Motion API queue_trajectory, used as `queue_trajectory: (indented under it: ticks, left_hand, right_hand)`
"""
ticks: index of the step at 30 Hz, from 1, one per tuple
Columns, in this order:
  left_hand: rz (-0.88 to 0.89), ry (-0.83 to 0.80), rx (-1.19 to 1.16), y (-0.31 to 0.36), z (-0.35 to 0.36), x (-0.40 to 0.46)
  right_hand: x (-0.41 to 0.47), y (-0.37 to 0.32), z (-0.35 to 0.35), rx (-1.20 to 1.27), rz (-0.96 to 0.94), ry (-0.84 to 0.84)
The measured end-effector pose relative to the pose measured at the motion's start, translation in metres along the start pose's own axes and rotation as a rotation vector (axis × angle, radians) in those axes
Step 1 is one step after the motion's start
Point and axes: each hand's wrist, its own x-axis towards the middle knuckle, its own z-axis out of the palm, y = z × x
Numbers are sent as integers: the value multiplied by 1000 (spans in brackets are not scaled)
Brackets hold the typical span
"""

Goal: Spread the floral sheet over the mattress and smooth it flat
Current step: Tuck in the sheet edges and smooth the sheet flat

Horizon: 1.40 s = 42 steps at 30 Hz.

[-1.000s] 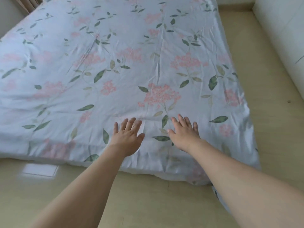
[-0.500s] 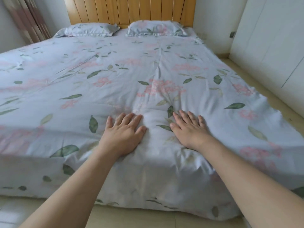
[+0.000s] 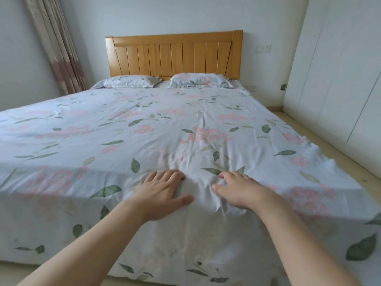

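Bedroom: bed with wooden headboard, two pillows beyond the grips. Sheet covers the mattress, bunched between the grips at the foot edge. Left hand: fingers curling into sheet. Right hand: fingers curled, gathering sheet.
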Motion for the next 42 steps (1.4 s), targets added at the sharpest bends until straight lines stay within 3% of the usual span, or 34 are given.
queue_trajectory:
  ticks: [3, 6, 10, 14, 20, 24, 32, 35, 38, 40, 42]
  left_hand:
    - [90, 23, 78, -6, -17, -17]
    - [237, 114, 314, -8, -20, -21]
    - [240, -62, 446, 1, -27, -22]
    - [219, -194, 506, 12, -41, -19]
    - [160, -164, 588, 27, -72, -23]
    - [162, -154, 615, 32, -81, -26]
    - [122, -323, 479, 34, -42, -35]
    - [88, -428, 473, 38, -44, -30]
    - [59, -503, 478, 57, -60, -10]
    - [60, -474, 389, 83, -71, 9]
    - [118, -406, 322, 119, -76, 34]
  right_hand:
    - [-16, -13, -16, 1, -22, -64]
    - [-31, -25, -16, -228, -34, -101]
    - [-35, -32, -3, -385, -71, 41]
    - [-39, -28, -6, -292, -139, 59]
    - [-48, -31, -25, -115, -141, 91]
    - [-55, -34, -33, -162, -154, 20]
    - [-52, -30, -17, -259, -156, -183]
    - [-49, -6, -27, -60, -189, -217]
    - [-35, 53, -46, 176, -45, 13]
    - [-28, 99, -61, 92, 106, 245]
    - [-27, 145, -72, 10, 291, 311]
